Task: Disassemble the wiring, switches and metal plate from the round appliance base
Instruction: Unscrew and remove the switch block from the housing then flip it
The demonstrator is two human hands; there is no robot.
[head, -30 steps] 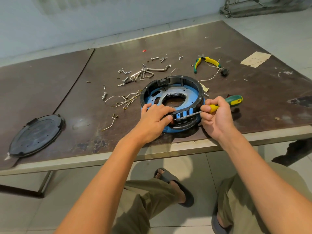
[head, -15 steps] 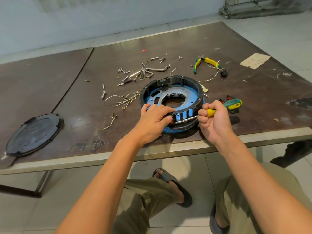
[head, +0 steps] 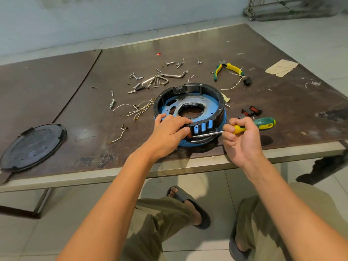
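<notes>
While the left hand [head: 167, 132] curls its fingers [head: 180, 120] over the near rim of the round base [head: 211, 102], near the bench [head: 75, 95] edge, the right hand [head: 243, 140] grips a screwdriver [head: 263, 124], tip touching the rim's outside.

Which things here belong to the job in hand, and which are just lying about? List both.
In use: round black-and-blue appliance base, held by left hand; green-and-yellow-handled screwdriver, gripped by right hand.
Lying about: yellow-and-green pliers; silver metal hex keys; round black cover; red rocker switches; beige paper scrap.
</notes>
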